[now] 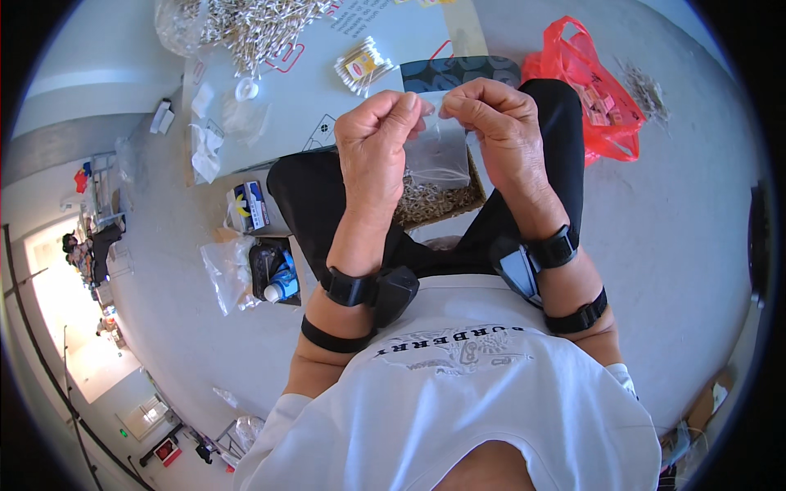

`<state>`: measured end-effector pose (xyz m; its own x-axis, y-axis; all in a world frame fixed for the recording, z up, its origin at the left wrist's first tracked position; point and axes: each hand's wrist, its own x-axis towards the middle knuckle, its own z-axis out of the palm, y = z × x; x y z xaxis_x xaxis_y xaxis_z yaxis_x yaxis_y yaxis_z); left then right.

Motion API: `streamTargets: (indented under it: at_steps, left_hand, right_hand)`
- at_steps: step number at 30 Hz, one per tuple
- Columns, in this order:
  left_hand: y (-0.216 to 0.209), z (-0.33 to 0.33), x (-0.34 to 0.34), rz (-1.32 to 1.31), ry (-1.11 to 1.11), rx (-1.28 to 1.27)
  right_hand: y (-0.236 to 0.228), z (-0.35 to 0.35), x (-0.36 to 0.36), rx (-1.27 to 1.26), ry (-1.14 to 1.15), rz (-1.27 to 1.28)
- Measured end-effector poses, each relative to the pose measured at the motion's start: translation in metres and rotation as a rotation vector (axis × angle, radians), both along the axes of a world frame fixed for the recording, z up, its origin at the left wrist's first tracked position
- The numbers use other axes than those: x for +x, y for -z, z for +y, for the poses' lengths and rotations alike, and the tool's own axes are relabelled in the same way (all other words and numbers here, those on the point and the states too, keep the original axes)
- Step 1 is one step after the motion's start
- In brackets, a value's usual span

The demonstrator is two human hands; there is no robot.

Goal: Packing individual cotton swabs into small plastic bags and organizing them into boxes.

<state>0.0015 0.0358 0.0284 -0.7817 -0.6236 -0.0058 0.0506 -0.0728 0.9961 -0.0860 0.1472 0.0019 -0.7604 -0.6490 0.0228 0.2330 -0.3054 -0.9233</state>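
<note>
A clear plastic bag [438, 155] hangs between my two hands, above my lap. Its top edge is pinched on the left by my left hand [375, 139] and on the right by my right hand [501, 131], fingers closed at both corners. Behind and below the bag is a box of small cotton swabs [434, 203], partly hidden by it. On the table beyond my left hand lies a fanned bundle of cotton swabs [362, 65] with a yellow label. I cannot make out whether the bag holds anything.
A large heap of cotton swabs [262, 33] covers the far left of the table [286, 114], with a white tape roll [246, 88] nearby. A red plastic bag [589, 98] with pink packets is on the right. Left of my leg stands a box with a blue bottle [284, 278].
</note>
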Motion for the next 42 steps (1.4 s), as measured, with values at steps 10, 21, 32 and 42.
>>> streamTargets:
  at_steps: [10, 21, 32, 42]
  left_hand:
    - [-0.004, -0.002, 0.002, 0.018, -0.042, 0.119]
    - [-0.003, 0.0, -0.001, 0.024, -0.015, 0.058]
    - [0.003, -0.009, 0.005, 0.041, -0.014, 0.045]
    - [-0.003, 0.002, 0.002, 0.016, -0.03, -0.023]
  right_hand:
    - [0.005, -0.004, 0.005, -0.236, 0.063, -0.417]
    - [0.001, -0.001, 0.003, -0.204, 0.08, -0.44]
    - [0.006, 0.011, -0.025, -0.368, 0.138, -0.539]
    - [0.008, 0.01, -0.031, -0.25, 0.318, -0.441]
